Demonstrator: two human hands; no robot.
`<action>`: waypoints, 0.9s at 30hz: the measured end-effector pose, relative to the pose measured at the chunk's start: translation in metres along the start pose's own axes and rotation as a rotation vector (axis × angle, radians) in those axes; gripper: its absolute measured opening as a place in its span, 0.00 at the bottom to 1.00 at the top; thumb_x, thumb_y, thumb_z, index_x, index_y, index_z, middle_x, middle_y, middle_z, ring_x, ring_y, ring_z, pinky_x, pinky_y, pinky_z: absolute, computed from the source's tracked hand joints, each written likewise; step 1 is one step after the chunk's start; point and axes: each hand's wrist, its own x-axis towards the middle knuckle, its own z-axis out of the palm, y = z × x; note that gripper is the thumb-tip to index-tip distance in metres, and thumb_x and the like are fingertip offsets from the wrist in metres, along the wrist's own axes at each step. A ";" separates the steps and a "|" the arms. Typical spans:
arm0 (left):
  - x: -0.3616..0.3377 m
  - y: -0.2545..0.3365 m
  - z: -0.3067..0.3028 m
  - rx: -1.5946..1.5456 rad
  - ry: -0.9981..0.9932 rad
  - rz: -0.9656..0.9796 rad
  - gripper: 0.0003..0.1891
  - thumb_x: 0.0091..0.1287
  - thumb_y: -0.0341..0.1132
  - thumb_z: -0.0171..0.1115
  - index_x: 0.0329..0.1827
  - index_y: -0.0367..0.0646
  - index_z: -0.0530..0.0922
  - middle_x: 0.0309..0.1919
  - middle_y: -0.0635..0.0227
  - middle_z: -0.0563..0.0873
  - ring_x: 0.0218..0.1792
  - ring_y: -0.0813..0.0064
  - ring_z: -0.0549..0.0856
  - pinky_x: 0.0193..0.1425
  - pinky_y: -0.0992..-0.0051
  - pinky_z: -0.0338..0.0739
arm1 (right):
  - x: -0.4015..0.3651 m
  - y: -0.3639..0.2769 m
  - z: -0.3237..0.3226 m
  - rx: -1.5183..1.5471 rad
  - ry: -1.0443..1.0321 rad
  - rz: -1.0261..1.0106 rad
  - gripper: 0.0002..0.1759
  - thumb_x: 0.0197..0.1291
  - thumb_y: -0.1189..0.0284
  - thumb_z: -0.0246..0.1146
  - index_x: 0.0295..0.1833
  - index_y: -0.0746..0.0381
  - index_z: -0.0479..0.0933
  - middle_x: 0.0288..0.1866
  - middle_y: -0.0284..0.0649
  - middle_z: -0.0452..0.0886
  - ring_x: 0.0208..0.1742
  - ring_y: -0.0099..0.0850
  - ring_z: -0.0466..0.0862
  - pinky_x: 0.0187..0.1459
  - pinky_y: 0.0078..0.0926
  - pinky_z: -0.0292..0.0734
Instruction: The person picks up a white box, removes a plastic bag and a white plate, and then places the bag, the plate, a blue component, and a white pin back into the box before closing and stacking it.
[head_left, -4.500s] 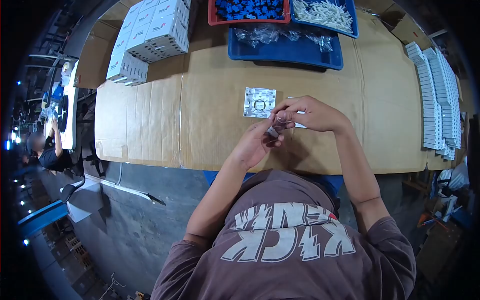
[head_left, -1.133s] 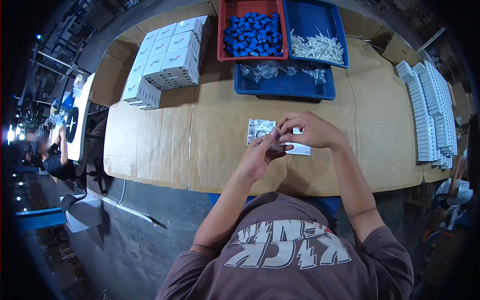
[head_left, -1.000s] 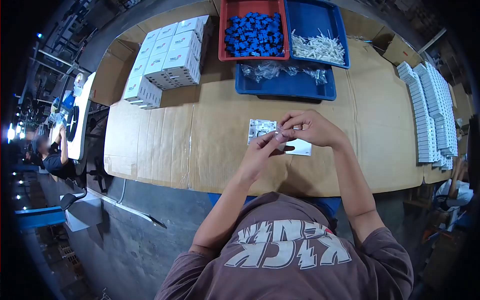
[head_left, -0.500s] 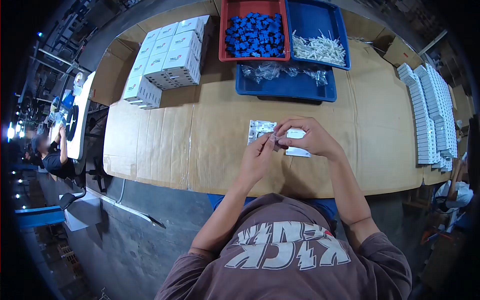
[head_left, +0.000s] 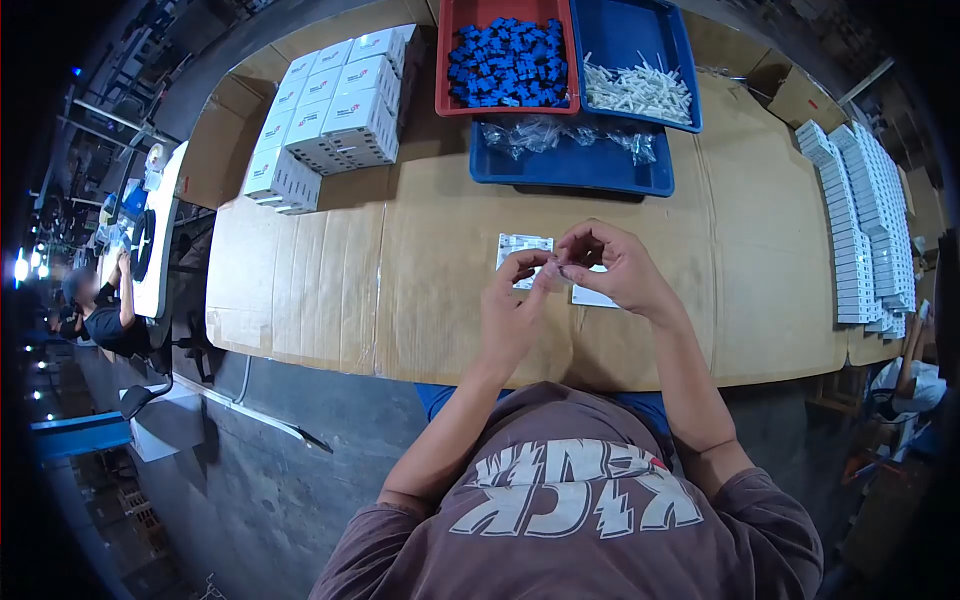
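My left hand [head_left: 517, 305] and my right hand [head_left: 622, 270] meet over the middle of the cardboard-covered table. Between their pinched fingertips is a small, clear plastic bag [head_left: 553, 272]; its contents are too small to make out. Just beyond my left fingers lies a white part with inner fittings [head_left: 522, 243], partly hidden by the hand. A flat white plate [head_left: 594, 297] rests under my right hand, also partly covered.
White boxes [head_left: 330, 110] are stacked at the back left. A red tray [head_left: 441, 85] holds blue pieces, a blue tray [head_left: 690, 60] white pieces, and a lower blue tray [head_left: 570, 180] clear bags. White parts [head_left: 865, 230] stand stacked at right. A person [head_left: 112, 318] sits far left.
Both hands remain together at the small bag. My left hand has turned, with its fingers more curled, and my right hand has shifted slightly up in the view.
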 end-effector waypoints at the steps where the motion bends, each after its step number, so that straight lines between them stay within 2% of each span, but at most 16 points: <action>1: -0.002 0.002 -0.001 -0.043 0.010 -0.050 0.10 0.81 0.34 0.65 0.56 0.36 0.83 0.46 0.71 0.89 0.49 0.84 0.84 0.55 0.79 0.78 | 0.000 0.000 0.001 -0.005 -0.003 -0.022 0.18 0.66 0.81 0.72 0.60 0.67 0.80 0.47 0.34 0.86 0.50 0.21 0.85 0.52 0.23 0.81; 4: -0.003 0.001 0.000 -0.131 0.076 -0.095 0.09 0.80 0.33 0.66 0.54 0.35 0.84 0.44 0.70 0.89 0.46 0.83 0.84 0.53 0.79 0.78 | -0.001 0.003 0.007 0.102 0.013 -0.030 0.19 0.67 0.81 0.71 0.62 0.66 0.79 0.48 0.34 0.86 0.51 0.21 0.85 0.53 0.23 0.81; 7: -0.004 0.000 -0.001 -0.165 0.133 -0.080 0.09 0.79 0.33 0.67 0.53 0.35 0.85 0.43 0.70 0.89 0.45 0.83 0.84 0.52 0.79 0.78 | -0.003 0.014 0.016 0.192 0.147 0.026 0.16 0.67 0.80 0.72 0.60 0.66 0.82 0.47 0.34 0.87 0.50 0.21 0.85 0.53 0.23 0.81; 13: -0.003 -0.005 -0.001 -0.215 0.164 -0.098 0.09 0.79 0.33 0.67 0.52 0.36 0.84 0.42 0.71 0.89 0.44 0.84 0.85 0.51 0.80 0.79 | -0.015 0.038 0.029 0.426 0.259 0.135 0.06 0.71 0.76 0.70 0.51 0.65 0.85 0.43 0.34 0.88 0.46 0.21 0.86 0.50 0.23 0.83; 17: -0.005 -0.004 -0.002 -0.227 0.136 -0.138 0.08 0.80 0.34 0.67 0.52 0.37 0.84 0.41 0.72 0.90 0.44 0.84 0.85 0.51 0.80 0.79 | -0.015 0.042 0.029 0.391 0.305 0.117 0.07 0.72 0.75 0.70 0.52 0.65 0.85 0.43 0.34 0.89 0.45 0.22 0.87 0.48 0.25 0.84; 20: -0.005 -0.002 -0.003 -0.226 0.117 -0.152 0.10 0.80 0.33 0.66 0.54 0.34 0.84 0.43 0.69 0.89 0.46 0.83 0.85 0.52 0.79 0.79 | -0.014 0.038 0.028 0.398 0.305 0.108 0.08 0.72 0.75 0.70 0.53 0.66 0.86 0.43 0.34 0.89 0.45 0.22 0.87 0.48 0.24 0.84; 27: -0.007 -0.002 -0.004 -0.181 0.108 -0.143 0.09 0.81 0.34 0.64 0.52 0.34 0.82 0.41 0.71 0.87 0.44 0.84 0.84 0.50 0.80 0.78 | -0.015 0.042 0.029 0.322 0.313 0.044 0.07 0.73 0.75 0.70 0.52 0.66 0.85 0.41 0.33 0.88 0.43 0.20 0.86 0.48 0.23 0.83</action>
